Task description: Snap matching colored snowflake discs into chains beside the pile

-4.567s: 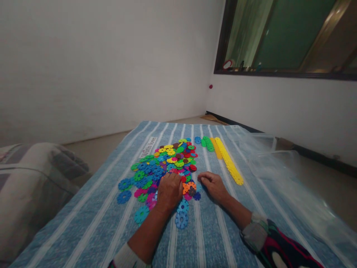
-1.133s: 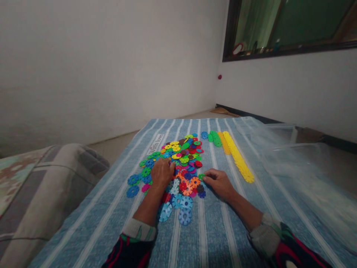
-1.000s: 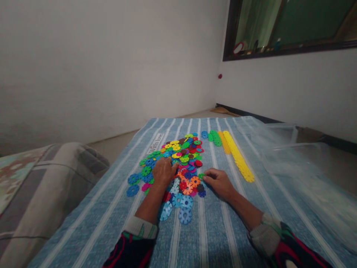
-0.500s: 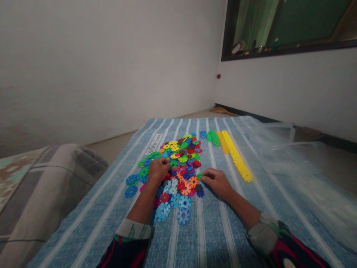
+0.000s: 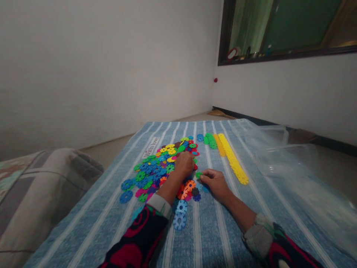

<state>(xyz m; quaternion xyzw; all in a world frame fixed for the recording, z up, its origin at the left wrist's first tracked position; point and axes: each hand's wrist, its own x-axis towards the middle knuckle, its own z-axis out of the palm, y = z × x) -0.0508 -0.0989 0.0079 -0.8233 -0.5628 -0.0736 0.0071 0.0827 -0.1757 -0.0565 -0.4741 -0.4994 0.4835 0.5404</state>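
One round green disc (image 5: 198,175) sits pinched in my right hand (image 5: 216,181), on its left side, beside the disc pile (image 5: 158,171), over which my left hand (image 5: 184,163) lies farther forward, its hidden grip impossible to tell.

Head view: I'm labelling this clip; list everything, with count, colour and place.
Striped cloth: one, blue and white, centre
Disc pile: one, discs uncountable, mixed colours, on cloth
Yellow row: one, yellow, right of pile
Orange row: one, orange, beside yellow row
Green group: one, green, beside orange row
Blue disc: one, blue, left of green group
Held disc: one, green, pile's right edge
"With love" lettering: one, dark, cloth's left
Clear containers: at least two, colourless, right
Draped fabric: one, grey-beige, left
Walls: two, whitish, behind
Window: one, dark-framed, upper right
Sill items: several, one red-rimmed, window
Small knob: one, red, wall corner
Left hand: one, over pile
Right hand: one, pinching held disc
Sleeves: two, dark with red, below
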